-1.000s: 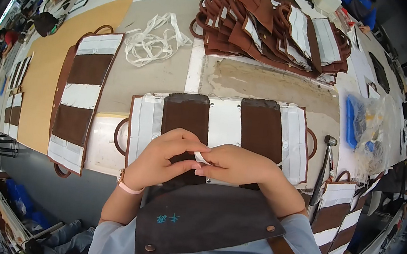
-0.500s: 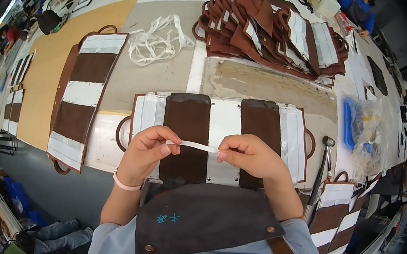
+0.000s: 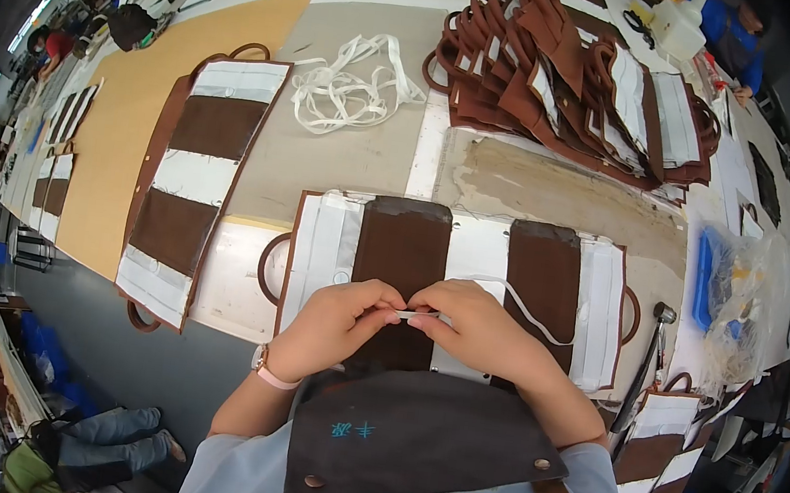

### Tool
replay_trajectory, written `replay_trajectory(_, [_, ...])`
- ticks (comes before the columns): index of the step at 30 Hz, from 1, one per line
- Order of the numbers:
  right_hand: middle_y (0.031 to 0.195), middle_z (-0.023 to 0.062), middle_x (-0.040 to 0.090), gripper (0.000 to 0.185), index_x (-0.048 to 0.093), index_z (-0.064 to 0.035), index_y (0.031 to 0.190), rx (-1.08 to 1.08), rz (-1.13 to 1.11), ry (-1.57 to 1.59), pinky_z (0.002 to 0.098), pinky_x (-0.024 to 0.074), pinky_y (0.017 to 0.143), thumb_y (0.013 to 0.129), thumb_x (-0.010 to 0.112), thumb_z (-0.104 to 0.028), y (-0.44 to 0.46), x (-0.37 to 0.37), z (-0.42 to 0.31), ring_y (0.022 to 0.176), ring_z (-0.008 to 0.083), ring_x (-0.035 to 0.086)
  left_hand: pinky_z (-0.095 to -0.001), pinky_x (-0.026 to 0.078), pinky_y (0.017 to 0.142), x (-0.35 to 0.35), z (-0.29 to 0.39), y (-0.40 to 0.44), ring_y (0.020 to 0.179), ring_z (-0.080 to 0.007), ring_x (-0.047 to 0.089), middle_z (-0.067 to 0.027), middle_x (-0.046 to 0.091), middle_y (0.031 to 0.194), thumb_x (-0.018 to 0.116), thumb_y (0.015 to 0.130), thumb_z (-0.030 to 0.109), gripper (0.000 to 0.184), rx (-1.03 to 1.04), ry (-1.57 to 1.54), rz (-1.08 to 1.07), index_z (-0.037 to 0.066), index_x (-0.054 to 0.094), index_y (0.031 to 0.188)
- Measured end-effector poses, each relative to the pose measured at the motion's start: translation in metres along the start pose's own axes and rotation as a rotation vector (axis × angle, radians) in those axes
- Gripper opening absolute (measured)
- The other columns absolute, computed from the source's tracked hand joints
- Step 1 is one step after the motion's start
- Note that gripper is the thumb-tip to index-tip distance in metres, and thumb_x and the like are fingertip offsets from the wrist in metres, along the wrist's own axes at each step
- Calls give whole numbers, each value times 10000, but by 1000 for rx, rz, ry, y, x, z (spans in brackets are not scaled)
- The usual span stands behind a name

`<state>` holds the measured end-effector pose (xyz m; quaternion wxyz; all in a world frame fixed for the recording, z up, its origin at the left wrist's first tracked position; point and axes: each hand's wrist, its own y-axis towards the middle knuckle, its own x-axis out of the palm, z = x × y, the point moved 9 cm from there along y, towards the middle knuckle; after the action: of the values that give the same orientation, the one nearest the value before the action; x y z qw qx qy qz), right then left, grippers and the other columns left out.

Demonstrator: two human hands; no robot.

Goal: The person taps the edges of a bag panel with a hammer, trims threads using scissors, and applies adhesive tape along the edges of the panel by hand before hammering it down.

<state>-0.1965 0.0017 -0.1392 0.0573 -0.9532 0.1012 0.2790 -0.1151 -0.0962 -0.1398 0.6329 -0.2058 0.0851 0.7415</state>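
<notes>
My left hand (image 3: 344, 324) and my right hand (image 3: 464, 325) meet in front of me, each pinching a narrow white tape (image 3: 532, 313). A short bit of it shows between the fingertips, and a loose length trails off past my right hand. Beneath them lies a flat bag panel (image 3: 472, 255) with brown and white bands, brown edging and a brown loop handle at either end. A similar striped panel (image 3: 198, 175) rests to the left. Beyond it is a tangled heap of white tape (image 3: 355, 86).
Brown bag pieces with handles (image 3: 569, 91) are piled at the back. A hammer (image 3: 651, 354) lies at right, near a blue tray (image 3: 705, 277) and clear plastic bags (image 3: 739, 305). More striped panels (image 3: 661, 433) hang at the right edge. Co-workers are around the table.
My hands have come together from either end of the tape's short stretch, and a loose length now shows over the panel at right. The whole view has shifted slightly.
</notes>
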Motion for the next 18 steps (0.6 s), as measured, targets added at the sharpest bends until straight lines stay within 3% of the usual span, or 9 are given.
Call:
replay_trajectory(3, [896,133,651,143,643,-22,961,68,-10,104,396,488,741,919,643,-159,19,9,8,821,314,620,-253,505,728,-15,-6,6,794,-126,643,-56,709,903,666,909,35,136,-14,30,46,10,666,1043])
replay_trajectory(6, [895,140,638,112,633,-21,946,-37,35,79,394,489,701,923,625,-130,40,6,7,815,324,622,-264,508,742,-38,-13,10,808,-141,643,-62,699,916,674,901,38,153,1,51,120,8,666,1051])
replay_trajectory(9, [937,131,641,106,629,-17,959,7,98,-65,404,497,716,932,607,-117,62,3,20,821,334,623,-272,508,735,-80,-43,16,795,-151,632,-71,685,928,677,893,38,179,-34,122,314,7,663,1068])
replay_trajectory(13, [1085,137,627,74,611,-18,923,-125,188,-216,416,492,749,860,589,-50,97,16,33,859,334,613,-290,500,686,-121,-76,37,746,-172,593,-69,632,919,676,873,15,204,-99,350,455,23,652,1075])
replay_trajectory(15, [1205,135,621,86,615,-16,922,-219,150,-378,401,501,776,843,591,-39,115,30,31,893,313,621,-309,503,675,-125,-83,51,746,-210,595,-83,610,911,691,846,13,212,-55,441,429,28,649,1054])
replay_trajectory(16, [1289,164,574,187,604,-15,939,-293,141,-431,388,481,777,753,592,-31,122,37,28,914,283,593,-314,504,674,-126,-87,58,748,-219,598,-88,610,909,694,840,14,213,-45,470,409,28,650,1048])
replay_trajectory(18, [1288,158,580,177,606,-22,936,-335,152,-450,382,482,778,761,592,-43,135,48,33,910,271,588,-328,507,674,-125,-94,70,755,-237,605,-96,611,907,698,831,15,206,-19,512,373,28,652,1031])
